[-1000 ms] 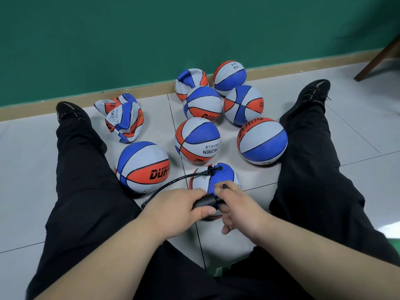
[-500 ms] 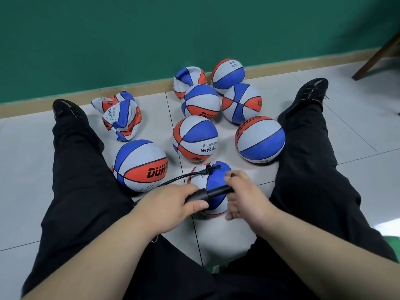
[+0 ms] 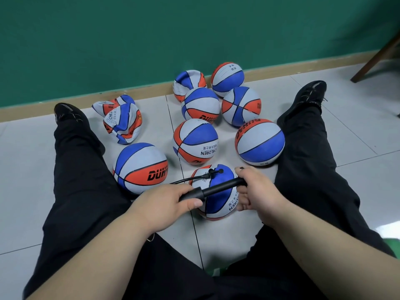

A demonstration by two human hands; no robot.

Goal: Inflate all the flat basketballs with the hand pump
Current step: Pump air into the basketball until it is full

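Note:
I sit on the floor with my legs spread. My left hand (image 3: 171, 200) grips the barrel of a black hand pump (image 3: 213, 189). My right hand (image 3: 256, 191) grips the pump's handle, pulled out to the right. A thin black hose (image 3: 190, 179) runs from the pump to the valve on top of a partly flat blue, white and orange basketball (image 3: 218, 204) lying under the pump. Two crumpled flat balls (image 3: 123, 121) lie at the left, and another dented ball (image 3: 188, 83) sits near the wall. Several round balls, such as one marked DUNK (image 3: 140, 167), lie around them.
My black-trousered legs (image 3: 86, 180) and shoes flank the balls on both sides. A green wall with a wooden skirting (image 3: 151, 89) closes the far side. A wooden chair leg (image 3: 376, 57) slants at the top right. The floor is pale tile.
My right hand has drawn the pump handle out to the right, so more of the shaft shows between my hands. My left hand has stayed on the barrel.

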